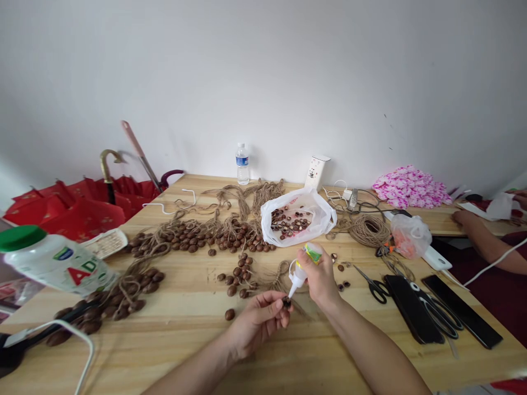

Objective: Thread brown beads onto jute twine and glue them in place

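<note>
Near the table's middle, my left hand (257, 323) pinches a small dark nut shell piece (286, 302) between its fingertips. My right hand (321, 277) is wrapped round a white glue bottle (298, 277) with a yellow and green label, tilted nozzle down. The nozzle tip is at the shell piece. Just behind, an open white plastic bag (298, 238) holds many shell pieces. Brown nuts tied to twine (239, 271) lie to the left of the bottle, and a single nut (229, 314) lies beside my left hand.
Scissors (376, 291), a black phone (411, 307) and a twine coil (369, 229) are on the right. A large white bottle (61, 260) stands left, by more nuts (119, 296). A water bottle (242, 164) is at the back. Another person's arm (489, 244) rests far right.
</note>
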A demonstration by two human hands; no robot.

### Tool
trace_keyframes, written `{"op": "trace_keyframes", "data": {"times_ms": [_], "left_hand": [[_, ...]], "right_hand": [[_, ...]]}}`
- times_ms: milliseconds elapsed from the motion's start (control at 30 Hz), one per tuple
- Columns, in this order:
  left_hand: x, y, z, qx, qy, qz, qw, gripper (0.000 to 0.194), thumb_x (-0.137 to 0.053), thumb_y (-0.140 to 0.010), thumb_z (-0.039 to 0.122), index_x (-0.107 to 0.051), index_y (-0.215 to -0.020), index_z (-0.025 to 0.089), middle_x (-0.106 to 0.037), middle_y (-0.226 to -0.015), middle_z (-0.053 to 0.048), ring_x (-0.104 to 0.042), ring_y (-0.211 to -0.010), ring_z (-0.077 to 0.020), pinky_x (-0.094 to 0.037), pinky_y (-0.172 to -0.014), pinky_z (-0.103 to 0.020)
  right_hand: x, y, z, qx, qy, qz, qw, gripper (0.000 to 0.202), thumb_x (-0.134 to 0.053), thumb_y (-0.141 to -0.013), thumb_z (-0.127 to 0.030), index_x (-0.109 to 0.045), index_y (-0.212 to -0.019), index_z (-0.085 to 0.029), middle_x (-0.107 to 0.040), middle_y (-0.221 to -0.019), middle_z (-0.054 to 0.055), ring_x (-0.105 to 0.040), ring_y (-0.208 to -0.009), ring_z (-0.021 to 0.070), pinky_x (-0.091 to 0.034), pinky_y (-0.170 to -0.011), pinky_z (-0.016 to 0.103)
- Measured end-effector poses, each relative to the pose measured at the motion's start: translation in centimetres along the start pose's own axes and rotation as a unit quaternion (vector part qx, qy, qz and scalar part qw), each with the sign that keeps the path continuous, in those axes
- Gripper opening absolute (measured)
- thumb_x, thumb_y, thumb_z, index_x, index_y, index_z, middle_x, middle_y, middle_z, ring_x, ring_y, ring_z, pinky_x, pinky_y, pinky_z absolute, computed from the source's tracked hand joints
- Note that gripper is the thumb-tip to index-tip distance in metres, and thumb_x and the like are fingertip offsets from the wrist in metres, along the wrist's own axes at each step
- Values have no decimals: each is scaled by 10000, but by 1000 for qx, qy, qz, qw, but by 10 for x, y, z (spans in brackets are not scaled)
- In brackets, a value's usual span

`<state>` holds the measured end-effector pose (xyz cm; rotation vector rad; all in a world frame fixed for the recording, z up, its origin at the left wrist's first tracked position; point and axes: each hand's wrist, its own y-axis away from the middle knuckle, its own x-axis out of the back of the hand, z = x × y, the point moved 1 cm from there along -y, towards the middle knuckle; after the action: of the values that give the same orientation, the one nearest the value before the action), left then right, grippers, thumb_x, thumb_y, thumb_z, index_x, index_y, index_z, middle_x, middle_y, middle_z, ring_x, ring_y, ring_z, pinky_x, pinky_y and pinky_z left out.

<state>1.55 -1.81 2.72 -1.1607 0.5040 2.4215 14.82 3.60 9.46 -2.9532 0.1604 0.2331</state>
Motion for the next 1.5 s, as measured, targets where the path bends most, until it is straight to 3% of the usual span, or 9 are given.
{"op": "trace_keyframes", "data": {"times_ms": [333,1067,1300,1433,1500], "left_hand": [[1,0,-1,0,0,-1,1000,110,-694,-729,192,-682,-807,115,-702,-766,-89,-592,-585,-118,-417,-608,-246],[2,0,-2,2,-1,-1,1000,127,-701,-724,204,-678,-815,119,-697,-773,-86,-589,-586,-112,-417,-612,-244],[3,-1,-2,-1,-6,1,1000,131,-691,-736,215,-677,-820,114,-693,-780,-86,-588,-595,-112,-418,-612,-244],[2,-1,0,-6,3,2,1000,122,-684,-743,208,-674,-816,111,-692,-774,-85,-586,-595,-114,-423,-612,-248],[2,-1,0,-10,6,3,1000,125,-684,-742,209,-674,-820,113,-692,-773,-86,-587,-595,-116,-426,-613,-251]], "right_hand": [[1,3,-2,1,1,-11,1000,293,-703,-703,-405,-511,-694,-184,-445,-547,-56,-393,-450,76,-379,-416,193],[-1,9,-9,16,32,-35,999,300,-693,-715,-397,-485,-656,-189,-448,-539,-56,-399,-459,81,-356,-421,194],[2,5,-11,-12,28,-74,997,320,-704,-691,-435,-500,-696,-188,-489,-550,-58,-423,-442,76,-354,-400,183],[5,-1,-15,-36,12,-130,991,324,-673,-721,-445,-534,-881,-199,-527,-577,-55,-408,-412,70,-314,-367,173],[5,-4,-21,-36,11,-156,987,306,-657,-732,-439,-528,-872,-199,-546,-601,-43,-430,-427,79,-320,-376,179]]}}
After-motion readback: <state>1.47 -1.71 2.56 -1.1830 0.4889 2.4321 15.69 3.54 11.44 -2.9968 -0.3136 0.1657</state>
